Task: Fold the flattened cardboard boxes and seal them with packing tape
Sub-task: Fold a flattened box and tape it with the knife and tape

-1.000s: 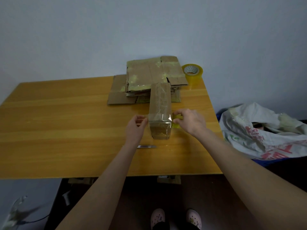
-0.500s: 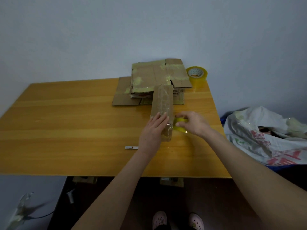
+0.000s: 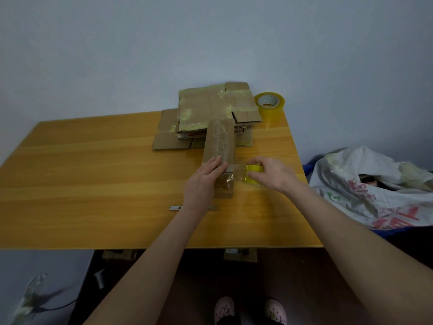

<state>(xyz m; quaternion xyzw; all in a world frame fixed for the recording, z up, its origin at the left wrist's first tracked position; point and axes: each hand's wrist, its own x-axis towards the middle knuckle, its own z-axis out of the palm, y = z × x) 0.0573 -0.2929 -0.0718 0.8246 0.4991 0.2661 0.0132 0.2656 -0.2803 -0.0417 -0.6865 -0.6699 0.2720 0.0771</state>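
A long narrow folded cardboard box (image 3: 220,144) lies on the wooden table (image 3: 93,179), its near end wrapped in clear tape. My left hand (image 3: 202,181) lies flat on the box's near part, fingers straight, pressing it down. My right hand (image 3: 273,172) grips a small yellow tape roll (image 3: 254,171) just right of the box. A clear strip of tape runs from the roll to the box. A stack of flattened cardboard boxes (image 3: 210,109) with old tape marks sits behind, at the table's far edge.
A second, larger tape roll (image 3: 269,104) stands at the table's back right corner. A small metal cutter (image 3: 175,208) lies near my left wrist. A white plastic sack (image 3: 375,186) sits on the floor to the right. The wall is right behind the table.
My left hand went from the box's left side to lying flat on top of it. My right hand drew the tape roll out to the right, stretching a strip.
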